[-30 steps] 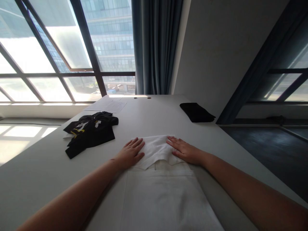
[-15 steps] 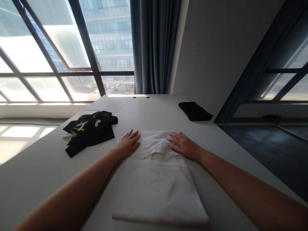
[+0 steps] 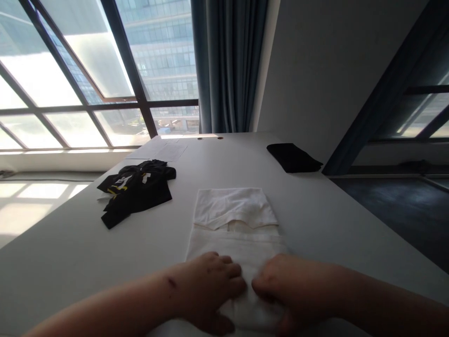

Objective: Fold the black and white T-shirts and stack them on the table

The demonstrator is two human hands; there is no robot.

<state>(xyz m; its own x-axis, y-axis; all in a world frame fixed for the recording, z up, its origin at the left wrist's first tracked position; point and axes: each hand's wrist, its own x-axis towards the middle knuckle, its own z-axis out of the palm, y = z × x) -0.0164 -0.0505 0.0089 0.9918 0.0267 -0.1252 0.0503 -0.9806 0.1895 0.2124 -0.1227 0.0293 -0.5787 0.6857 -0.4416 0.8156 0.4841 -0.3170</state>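
A folded white garment (image 3: 233,206) lies flat on the white table in front of me, with a curved edge and a small slit-like mark across its upper part. Over the near half, my left hand (image 3: 213,285) rests with its fingers bent a little and its thumb apart. My right hand (image 3: 277,285) is beside it on the same cloth, its fingers curled and blurred; whether it pinches the fabric I cannot tell. Both hands and forearms hide much of the garment's near part.
A rumpled black garment (image 3: 140,189) with white and yellow print lies on the left of the table (image 3: 224,164). Folded black cloth (image 3: 293,158) lies at the far right. Paper sheets (image 3: 159,150) are at the far left, near the window and a blue curtain (image 3: 228,65).
Both hands have left the garment's far end and come back toward me over its near half. The right hand's fingers have gone from spread to curled. The view has shifted slightly.
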